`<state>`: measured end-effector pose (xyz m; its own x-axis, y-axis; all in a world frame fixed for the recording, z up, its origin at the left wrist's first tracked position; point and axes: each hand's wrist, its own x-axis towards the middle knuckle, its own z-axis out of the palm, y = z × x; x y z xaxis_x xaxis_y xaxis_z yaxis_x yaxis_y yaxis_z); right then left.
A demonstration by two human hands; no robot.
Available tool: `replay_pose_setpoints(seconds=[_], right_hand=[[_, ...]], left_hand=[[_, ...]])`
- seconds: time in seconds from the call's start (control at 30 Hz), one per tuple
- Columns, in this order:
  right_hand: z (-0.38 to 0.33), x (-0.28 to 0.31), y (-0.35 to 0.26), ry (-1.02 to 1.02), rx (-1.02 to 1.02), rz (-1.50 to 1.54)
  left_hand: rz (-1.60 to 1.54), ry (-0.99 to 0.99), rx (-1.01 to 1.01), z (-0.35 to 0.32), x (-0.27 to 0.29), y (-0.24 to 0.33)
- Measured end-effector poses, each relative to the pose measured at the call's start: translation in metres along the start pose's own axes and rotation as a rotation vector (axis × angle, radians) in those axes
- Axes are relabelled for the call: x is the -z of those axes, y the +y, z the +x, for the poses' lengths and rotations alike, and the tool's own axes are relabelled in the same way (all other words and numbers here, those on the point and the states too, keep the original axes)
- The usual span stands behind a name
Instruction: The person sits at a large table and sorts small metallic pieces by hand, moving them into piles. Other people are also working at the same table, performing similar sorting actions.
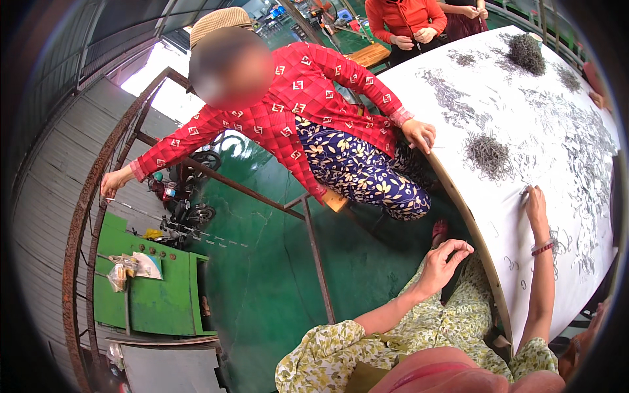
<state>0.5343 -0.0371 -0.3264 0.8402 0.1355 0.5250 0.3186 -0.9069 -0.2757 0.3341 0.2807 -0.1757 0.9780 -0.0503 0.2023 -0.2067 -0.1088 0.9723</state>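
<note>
My left hand is raised beside the table's rim, above my lap, with thumb and fingertips pinched together. Whatever it may hold is too small to make out. Reaching over the white tabletop, my right hand has its fingers closed at a few small dark curved wire pieces. Beyond it lies a tangled heap of the same dark pieces. Many more are scattered flat across the right side of the table. Several single curved pieces lie to the left of my right forearm.
A person in a red patterned shirt sits at the left edge, one hand on the rim. Other workers are at the far side. A bigger heap lies far back. A rusty metal frame and green cabinet stand left.
</note>
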Motion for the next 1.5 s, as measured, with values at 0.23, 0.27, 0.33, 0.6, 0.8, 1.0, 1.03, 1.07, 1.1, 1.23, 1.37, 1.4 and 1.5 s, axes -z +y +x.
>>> replay_pose_setpoints(seconds=[0.23,0.27,0.33,0.6,0.8,1.0,1.03,1.07,1.1,1.23,1.37,1.4,1.5], right_hand=[[0.008,0.029,0.017,-0.238,-0.250,0.047],[0.010,0.034,0.015,-0.240,-0.258,0.066],[0.014,0.045,0.004,-0.247,-0.272,0.103],[-0.001,0.118,-0.155,-0.260,-0.458,0.974],[-0.044,0.169,-0.248,-0.118,-0.325,0.982],[-0.036,0.170,-0.257,-0.104,-0.394,1.157],[-0.039,0.167,-0.255,-0.103,-0.428,1.200],[-0.043,0.164,-0.255,-0.104,-0.461,1.243],[-0.045,0.163,-0.255,-0.119,-0.514,1.291],[-0.056,0.158,-0.259,-0.158,-0.636,1.401],[-0.068,0.150,-0.262,-0.170,-0.705,1.507],[-0.070,0.148,-0.263,-0.185,-0.714,1.514],[-0.071,0.148,-0.266,-0.285,-0.686,1.554]], left_hand=[[0.083,-0.012,-0.095,-0.007,0.003,0.010],[0.089,-0.011,-0.109,-0.008,0.004,0.011],[0.094,-0.002,-0.147,-0.010,0.005,0.011],[0.098,-0.003,-0.248,-0.004,0.009,0.012],[0.223,-0.103,-0.229,0.006,-0.004,0.018],[0.220,-0.103,-0.093,0.004,-0.002,0.006],[0.212,-0.101,-0.070,0.003,-0.005,0.005],[0.192,-0.122,-0.027,0.000,-0.006,0.001],[0.178,-0.130,0.009,-0.003,-0.004,-0.005],[-0.004,-0.025,-0.052,-0.005,-0.003,-0.022],[0.037,-0.044,0.186,0.063,0.009,-0.045],[0.073,-0.032,0.140,0.088,0.003,-0.060],[0.363,-0.011,0.061,0.165,-0.008,-0.100]])
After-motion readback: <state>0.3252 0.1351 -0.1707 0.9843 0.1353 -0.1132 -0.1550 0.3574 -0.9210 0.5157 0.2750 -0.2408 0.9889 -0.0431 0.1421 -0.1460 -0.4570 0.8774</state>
